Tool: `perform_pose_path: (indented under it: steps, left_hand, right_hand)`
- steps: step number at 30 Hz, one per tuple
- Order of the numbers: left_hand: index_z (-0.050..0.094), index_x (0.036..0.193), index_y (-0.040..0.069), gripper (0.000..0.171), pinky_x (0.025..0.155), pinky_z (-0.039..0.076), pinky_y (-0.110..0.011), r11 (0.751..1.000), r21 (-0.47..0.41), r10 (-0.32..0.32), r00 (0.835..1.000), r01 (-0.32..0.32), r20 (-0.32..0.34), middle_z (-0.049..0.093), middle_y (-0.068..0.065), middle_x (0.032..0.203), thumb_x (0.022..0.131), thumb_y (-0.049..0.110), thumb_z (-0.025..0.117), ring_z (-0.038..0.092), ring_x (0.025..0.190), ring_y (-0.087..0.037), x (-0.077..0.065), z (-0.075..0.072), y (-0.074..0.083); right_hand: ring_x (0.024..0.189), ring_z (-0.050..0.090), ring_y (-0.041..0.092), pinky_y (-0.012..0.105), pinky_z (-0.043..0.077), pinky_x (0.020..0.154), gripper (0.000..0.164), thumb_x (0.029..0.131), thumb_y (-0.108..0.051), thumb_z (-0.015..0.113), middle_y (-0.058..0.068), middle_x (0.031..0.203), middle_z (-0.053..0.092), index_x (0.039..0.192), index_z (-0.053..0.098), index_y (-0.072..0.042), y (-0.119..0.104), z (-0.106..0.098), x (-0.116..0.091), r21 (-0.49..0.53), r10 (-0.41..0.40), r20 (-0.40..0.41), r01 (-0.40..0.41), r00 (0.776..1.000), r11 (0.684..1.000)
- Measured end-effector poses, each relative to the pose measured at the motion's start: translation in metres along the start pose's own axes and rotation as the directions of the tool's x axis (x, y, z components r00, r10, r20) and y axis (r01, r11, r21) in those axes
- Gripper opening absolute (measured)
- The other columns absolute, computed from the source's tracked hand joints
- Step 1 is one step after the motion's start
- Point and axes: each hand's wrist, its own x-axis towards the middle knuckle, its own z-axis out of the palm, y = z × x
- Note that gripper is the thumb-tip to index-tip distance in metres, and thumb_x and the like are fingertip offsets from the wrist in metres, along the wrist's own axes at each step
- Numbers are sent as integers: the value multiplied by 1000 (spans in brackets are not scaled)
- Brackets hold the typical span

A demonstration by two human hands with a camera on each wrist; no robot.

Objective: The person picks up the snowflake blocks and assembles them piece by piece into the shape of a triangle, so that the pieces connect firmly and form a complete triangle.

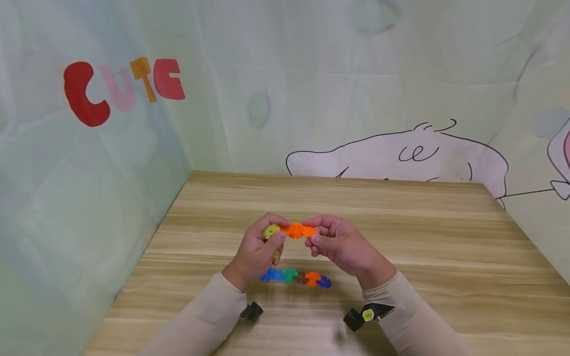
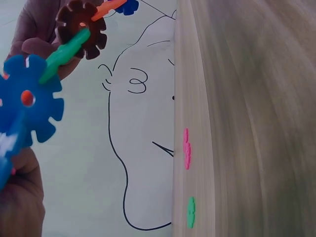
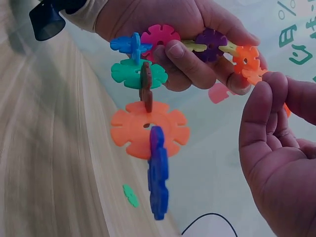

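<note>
A chain of interlocked plastic snowflake discs is held between both hands. My left hand (image 1: 258, 249) grips it near a yellow disc (image 1: 270, 231), with pink and purple discs (image 3: 211, 45) along its fingers. The right hand (image 1: 349, 247) pinches an orange disc (image 1: 308, 231) at one end, beside another orange disc (image 1: 296, 231). From the left hand, the rest of the chain hangs across below: blue discs (image 1: 277, 275), a green disc (image 1: 290, 275), a brown disc (image 3: 146, 87), an orange disc (image 3: 149, 129) and a dark blue disc (image 3: 158, 173) at its free end.
On the wooden table (image 1: 445, 257) lie a loose green disc (image 2: 191, 212) and pink pieces (image 2: 186, 149), seen edge-on. Behind the table stands a printed cloth backdrop (image 1: 311, 99). Black camera mounts (image 1: 355, 319) sit at both wrists.
</note>
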Motion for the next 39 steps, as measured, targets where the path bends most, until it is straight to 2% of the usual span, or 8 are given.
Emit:
perform_pose_path:
  steps: [7, 19, 23, 27, 31, 34, 36, 39]
  left_hand:
    - [55, 120, -5, 16, 40, 47, -27, 1000, 10, 11, 1000, -11, 2, 48, -15, 62, 110, 6, 49, 48, 43, -22, -1, -1, -3]
    - [54, 119, -7, 15, 39, 45, -27, 1000, -5, 27, 1000, -27, 8, 46, -15, 61, 108, 2, 50, 45, 42, -21, -3, 0, -5]
    - [55, 119, -6, 15, 40, 45, -26, 1000, 1, -3, 1000, 3, -13, 47, -16, 62, 108, 1, 49, 46, 44, -22, -2, 2, -5]
    - [56, 122, -5, 18, 41, 47, -27, 998, 24, -50, 997, 52, -52, 49, -17, 67, 107, -1, 48, 47, 45, -22, 0, 3, -4]
    - [55, 125, -3, 20, 41, 48, -28, 996, 54, -65, 991, 72, -116, 50, -13, 67, 107, 0, 47, 48, 44, -19, 0, 3, -5]
    - [54, 126, -2, 20, 41, 47, -29, 995, 58, -72, 984, 82, -163, 51, -9, 69, 108, 1, 47, 48, 44, -19, 1, 2, -7]
    - [53, 126, -2, 19, 41, 47, -28, 995, 56, -71, 980, 83, -184, 53, -7, 75, 108, 1, 46, 48, 44, -20, 1, 2, -7]
    - [51, 127, -2, 19, 40, 46, -28, 995, 50, -73, 977, 85, -202, 55, -5, 87, 109, 3, 46, 47, 44, -20, 2, 2, -8]
  right_hand:
    - [84, 65, 10, 21, 58, 77, 30, 104, 8, 51, 2, 96, 70, 134, 52, 10, 0, 3, 0, 19, -9, 4, 8, 1000, 1000]
    - [85, 66, 10, 21, 58, 77, 23, 104, 8, 52, 1, 97, 71, 125, 58, 0, 3, 2, 2, 51, -2, 35, 0, 999, 999]
    - [82, 64, 12, 22, 58, 79, 23, 105, 1, 56, 1, 96, 70, 128, 58, 4, 3, -1, 3, -41, 0, 19, 0, 1000, 999]
    - [78, 59, 15, 25, 57, 78, 34, 109, -10, 54, 6, 104, 67, 139, 53, 6, 4, -12, 5, -186, -12, -33, 5, 999, 983]
    - [72, 53, 17, 26, 55, 72, 41, 111, -18, 51, 15, 122, 64, 148, 49, 0, 11, -28, 11, -335, -10, -199, -58, 980, 940]
    - [70, 53, 20, 28, 54, 70, 44, 112, -22, 51, 18, 139, 59, 152, 47, -5, 21, -40, 15, -445, 44, -306, -183, 951, 877]
    - [70, 55, 27, 35, 54, 72, 48, 112, -24, 50, 17, 149, 55, 156, 44, -7, 29, -47, 18, -512, 86, -321, -249, 943, 822]
    - [100, 63, 32, 46, 54, 93, 53, 111, -27, 50, 12, 159, 49, 160, 41, -10, 37, -54, 21, -594, 121, -320, -298, 940, 747]
